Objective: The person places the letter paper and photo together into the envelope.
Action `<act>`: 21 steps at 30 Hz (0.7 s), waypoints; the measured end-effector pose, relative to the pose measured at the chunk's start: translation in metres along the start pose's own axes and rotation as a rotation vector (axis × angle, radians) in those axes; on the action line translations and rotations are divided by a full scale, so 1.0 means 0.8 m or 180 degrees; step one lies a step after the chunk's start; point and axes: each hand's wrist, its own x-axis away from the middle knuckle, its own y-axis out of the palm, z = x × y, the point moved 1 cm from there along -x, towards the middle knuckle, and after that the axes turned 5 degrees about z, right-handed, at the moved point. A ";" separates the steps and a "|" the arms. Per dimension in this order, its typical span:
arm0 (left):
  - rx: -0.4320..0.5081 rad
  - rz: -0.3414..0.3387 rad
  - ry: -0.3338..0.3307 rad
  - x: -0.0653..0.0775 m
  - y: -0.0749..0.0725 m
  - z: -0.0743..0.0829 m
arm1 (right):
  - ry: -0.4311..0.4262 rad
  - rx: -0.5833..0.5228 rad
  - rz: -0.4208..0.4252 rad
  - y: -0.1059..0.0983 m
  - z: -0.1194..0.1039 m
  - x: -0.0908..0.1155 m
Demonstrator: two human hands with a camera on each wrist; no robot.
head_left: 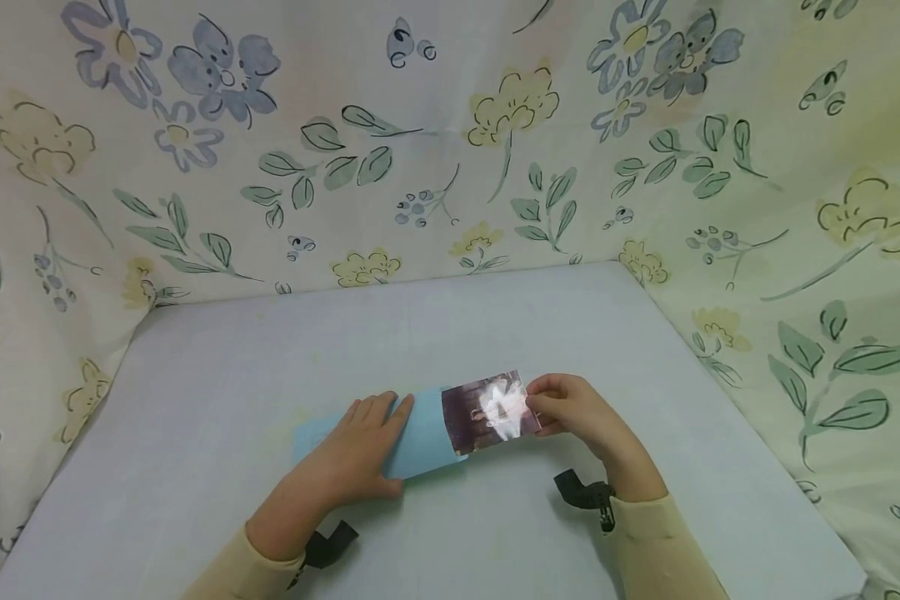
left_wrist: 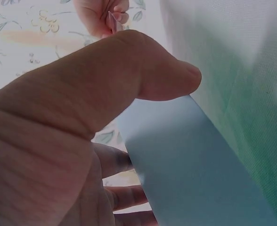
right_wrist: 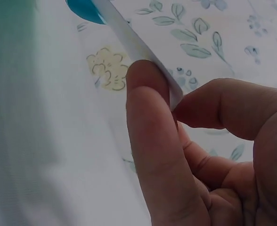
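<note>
- Holding at mid-transfer, both hands: a photo (head_left: 490,414) is sticking out of the R end of a blue envelope (head_left: 429,435), its L part prob. sitting inside.
- L hand (head_left: 356,454): is grasping the envelope btwn thumb and fingers (cf. L wrist view); fingers are lying over the upper face.
- R hand (head_left: 579,410): thumb & fingertips are pinching the photo's outer end.
- Location: both items are lying over the near-middle of the white table (head_left: 270,358), well apart from the floral cloth (head_left: 435,192) behind.
- Step in hand (judged): the photo is passing the envelope's mouth; going in vs. coming out, can't tell.
- Next move (judged): either way, the job is calling for a steady L hold w/o squeezing the mouth, plus a straight R stroke in line w/ the envelope; skewing is risking a bent corner.
</note>
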 end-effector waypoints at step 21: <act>-0.0083 -0.0086 -0.0055 -0.001 0.006 0.005 | -0.0343 0.0129 -0.0608 0.034 0.002 -0.002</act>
